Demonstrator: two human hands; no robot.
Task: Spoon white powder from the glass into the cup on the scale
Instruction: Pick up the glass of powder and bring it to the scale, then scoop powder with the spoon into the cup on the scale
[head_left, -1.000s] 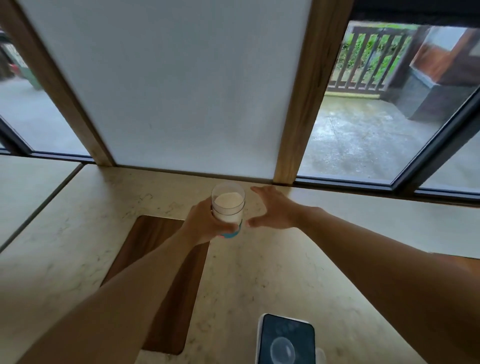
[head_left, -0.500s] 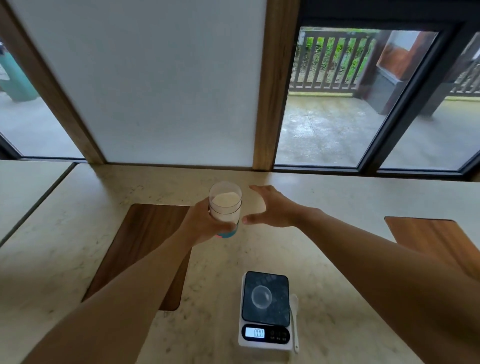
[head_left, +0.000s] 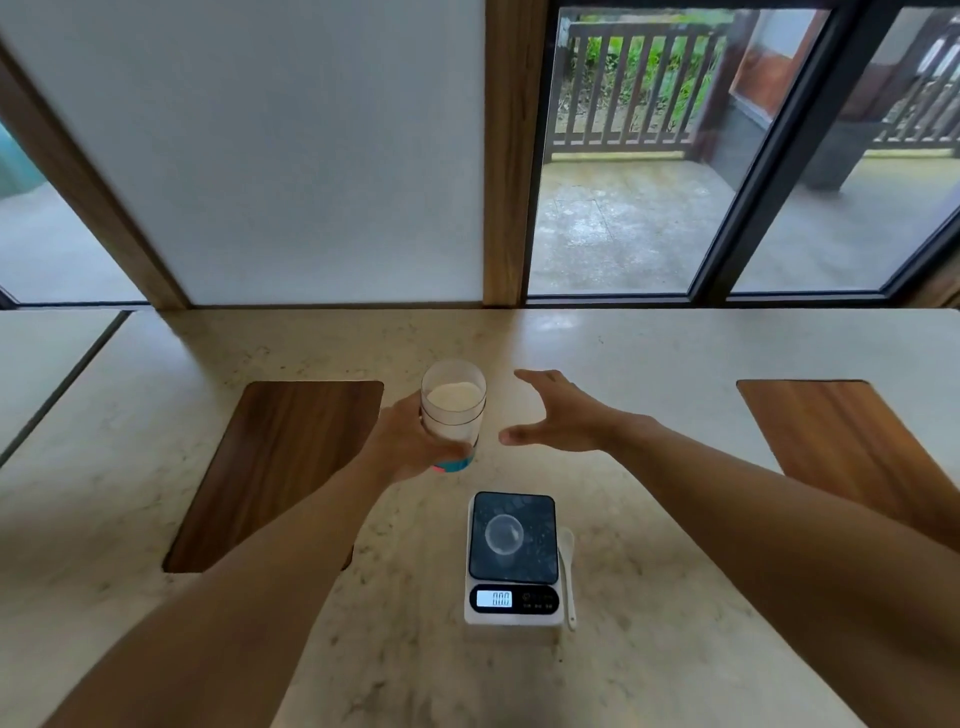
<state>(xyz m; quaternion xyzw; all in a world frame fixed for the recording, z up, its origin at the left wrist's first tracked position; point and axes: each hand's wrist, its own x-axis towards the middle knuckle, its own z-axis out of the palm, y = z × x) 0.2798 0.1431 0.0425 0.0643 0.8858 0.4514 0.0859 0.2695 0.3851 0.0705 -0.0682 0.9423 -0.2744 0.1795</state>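
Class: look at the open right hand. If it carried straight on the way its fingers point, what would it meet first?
Most likely the glass of white powder held in the left hand. The right hand points left at it with only a small gap, though depth is hard to judge.

Two dark wooden boards (head_left: 275, 473) (head_left: 841, 447) lie inset in the pale countertop (head_left: 649, 353).

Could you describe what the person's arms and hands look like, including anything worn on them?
Both forearms are bare for their whole visible length: no sleeves, cuffs or gloves. The left hand and the right hand show no rings, watch, bracelets or markings. Nothing worn is in view.
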